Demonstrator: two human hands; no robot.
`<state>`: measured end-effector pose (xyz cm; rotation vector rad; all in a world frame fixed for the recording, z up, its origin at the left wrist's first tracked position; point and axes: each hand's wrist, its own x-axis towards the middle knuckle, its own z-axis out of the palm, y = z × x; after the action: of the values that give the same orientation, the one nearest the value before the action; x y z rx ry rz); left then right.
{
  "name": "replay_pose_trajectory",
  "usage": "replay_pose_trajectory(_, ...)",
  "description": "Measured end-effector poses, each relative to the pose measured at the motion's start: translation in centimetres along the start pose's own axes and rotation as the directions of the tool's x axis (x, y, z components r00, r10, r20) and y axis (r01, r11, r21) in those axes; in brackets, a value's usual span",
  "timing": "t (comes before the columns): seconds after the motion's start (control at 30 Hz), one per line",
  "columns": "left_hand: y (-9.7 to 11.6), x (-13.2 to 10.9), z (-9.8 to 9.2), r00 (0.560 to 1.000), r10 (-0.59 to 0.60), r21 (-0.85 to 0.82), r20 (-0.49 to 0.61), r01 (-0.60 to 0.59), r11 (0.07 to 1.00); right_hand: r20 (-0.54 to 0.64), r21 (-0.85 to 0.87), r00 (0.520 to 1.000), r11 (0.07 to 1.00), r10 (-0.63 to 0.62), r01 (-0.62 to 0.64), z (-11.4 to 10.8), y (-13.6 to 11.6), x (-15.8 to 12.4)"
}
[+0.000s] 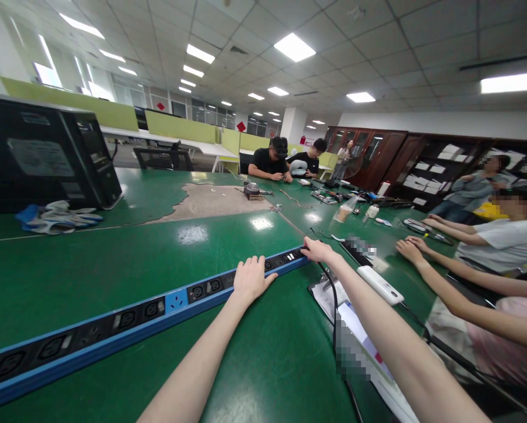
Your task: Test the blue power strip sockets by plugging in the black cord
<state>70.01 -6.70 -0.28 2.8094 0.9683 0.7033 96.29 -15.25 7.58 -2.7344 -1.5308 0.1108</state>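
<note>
A long blue-and-black power strip [143, 312] lies diagonally across the green table, its sockets facing up. My left hand [249, 278] grips it from above, past its middle, with the fingers over the far edge and the thumb on the near side. At the strip's far right end, my right hand [318, 251] is closed around the end, and its fingertips are partly hidden. A black cable [335, 311] runs from near that end toward me, passing over a clipboard with papers [324, 296] beneath my right forearm.
A black computer tower [47, 153] and work gloves [58, 217] are at left. A white power strip [380, 285] lies right of my arm. A bare patch [205, 202] marks the table, with a small device [253, 191] beside it. Several people sit around, one person's hands [410, 249] nearby.
</note>
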Motion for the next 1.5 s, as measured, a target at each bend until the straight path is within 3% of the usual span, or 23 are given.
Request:
replay_pose_trajectory(0.2,-0.2,0.1,-0.1,1.000,-0.007,-0.002,0.004,0.007,1.000,-0.013,0.017,0.999,0.998,-0.052,0.052,0.7,1.2,0.5)
replay_pose_trajectory(0.47,-0.2,-0.1,-0.2,1.000,0.006,0.003,-0.011,-0.006,1.000,0.039,0.015,0.994,0.995,-0.104,0.103,-0.2,1.3,2.0)
replay_pose_trajectory(0.77,-0.4,0.1,0.0,1.000,-0.001,-0.011,0.004,0.001,1.000,-0.209,0.018,0.976,0.997,-0.067,0.072,2.5,2.0,-0.6)
replay_pose_trajectory(1.17,-0.5,0.0,0.1,1.000,-0.009,-0.014,-0.001,0.009,1.000,-0.183,0.049,0.983,0.999,0.001,0.008,2.0,0.9,0.2)
replay_pose_trajectory(1.27,-0.5,0.1,0.1,1.000,-0.008,-0.015,0.002,0.008,1.000,-0.294,0.072,0.956,0.997,0.022,-0.001,0.2,0.6,-1.0)
replay_pose_trajectory(1.37,-0.5,0.1,0.2,1.000,0.005,-0.005,-0.008,-0.005,1.000,-0.458,0.156,0.889,0.985,0.005,0.074,-4.5,1.7,-2.7)
replay_pose_trajectory(1.5,-0.4,0.0,0.5,0.999,0.017,0.007,-0.032,-0.017,1.000,-0.500,0.240,0.864,0.949,-0.059,0.204,-10.8,4.4,-4.9)
